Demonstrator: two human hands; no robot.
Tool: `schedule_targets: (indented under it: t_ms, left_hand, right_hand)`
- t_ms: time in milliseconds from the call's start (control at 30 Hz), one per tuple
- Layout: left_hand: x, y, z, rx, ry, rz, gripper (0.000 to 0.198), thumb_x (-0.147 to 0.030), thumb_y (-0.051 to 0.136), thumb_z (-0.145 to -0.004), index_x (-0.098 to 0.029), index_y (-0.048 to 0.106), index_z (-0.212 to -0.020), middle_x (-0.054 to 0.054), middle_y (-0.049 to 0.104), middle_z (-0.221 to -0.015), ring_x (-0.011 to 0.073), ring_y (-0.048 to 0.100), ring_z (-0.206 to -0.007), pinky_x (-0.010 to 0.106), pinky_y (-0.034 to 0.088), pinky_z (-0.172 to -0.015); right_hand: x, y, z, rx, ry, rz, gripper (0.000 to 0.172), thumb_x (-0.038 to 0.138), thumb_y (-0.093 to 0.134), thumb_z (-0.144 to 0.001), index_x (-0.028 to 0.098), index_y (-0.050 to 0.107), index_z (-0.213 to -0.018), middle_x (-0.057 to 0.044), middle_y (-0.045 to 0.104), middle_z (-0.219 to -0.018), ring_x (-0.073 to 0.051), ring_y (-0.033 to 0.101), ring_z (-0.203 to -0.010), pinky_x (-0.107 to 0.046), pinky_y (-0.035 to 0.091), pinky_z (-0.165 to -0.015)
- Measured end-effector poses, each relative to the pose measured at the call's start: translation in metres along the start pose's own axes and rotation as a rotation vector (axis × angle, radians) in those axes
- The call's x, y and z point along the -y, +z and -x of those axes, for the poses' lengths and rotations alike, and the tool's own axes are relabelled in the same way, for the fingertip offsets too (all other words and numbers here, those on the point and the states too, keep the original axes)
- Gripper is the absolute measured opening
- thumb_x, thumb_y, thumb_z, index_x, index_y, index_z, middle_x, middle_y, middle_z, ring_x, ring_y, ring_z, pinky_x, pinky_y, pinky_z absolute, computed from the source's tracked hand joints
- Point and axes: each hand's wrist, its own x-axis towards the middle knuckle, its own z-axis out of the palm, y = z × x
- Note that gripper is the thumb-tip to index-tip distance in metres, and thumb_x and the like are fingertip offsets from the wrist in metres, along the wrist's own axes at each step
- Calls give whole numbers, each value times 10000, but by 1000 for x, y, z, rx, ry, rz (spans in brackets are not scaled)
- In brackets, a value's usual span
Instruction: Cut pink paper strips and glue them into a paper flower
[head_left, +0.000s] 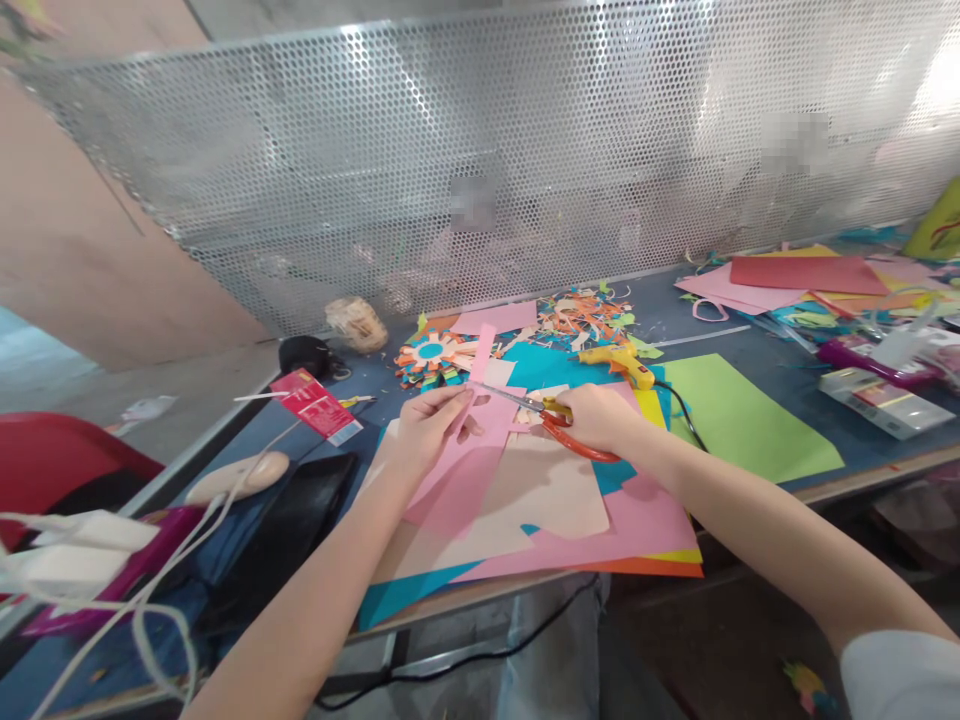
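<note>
My right hand [596, 418] is closed around the orange and yellow handles of a pair of scissors [556, 425]. Their blades point left and reach the edge of a pink paper sheet [491, 422]. My left hand [431, 425] pinches that sheet, which has small holes cut in it and a narrow strip standing up at its far end. Beneath lie sheets of cream paper [559, 480], pink, blue, yellow and orange. Just beyond my left hand is a flower of paper strips with a blue centre [430, 351].
A yellow glue gun [621, 362] with a black cord lies beyond my right hand, beside green paper [742, 415]. Paper scraps [581, 318] are heaped by the perforated metal screen [450, 150]. At left are a red drink carton [316, 405], a black phone-like object [289, 540] and white cables [161, 575].
</note>
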Motion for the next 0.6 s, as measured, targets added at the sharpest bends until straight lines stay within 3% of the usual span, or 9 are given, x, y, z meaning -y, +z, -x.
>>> schedule_targets:
  t_ms: [267,467,600]
  left_hand:
    - [5,-3,-1,39,-13,-45,170,-309,675,-644,-150,690,-703,76,704,-711,84,497,-332,219,352,-328]
    - [6,-5,-2,55,-20,-48,208,-325,687,-632,-146,690,-737,80,702,-695,91,500,-339,226,363,-342]
    - [0,-3,1,84,-1,-81,196,-327,669,-649,-149,684,-730,81,705,-701,107,523,-356,231,357,-359]
  right_hand:
    - [2,-1,1,-24,-14,3,371,468,367,-842,223,639,-904,-78,687,-876,-218,640,-807,-230,348,-521]
    - [1,-2,0,27,4,20,498,586,324,-828,209,648,-855,-88,686,-874,-225,637,-782,-236,346,-513]
    - [0,-5,0,4,15,14,492,586,334,-820,217,653,-878,-91,687,-854,-238,636,-783,-247,352,-514]
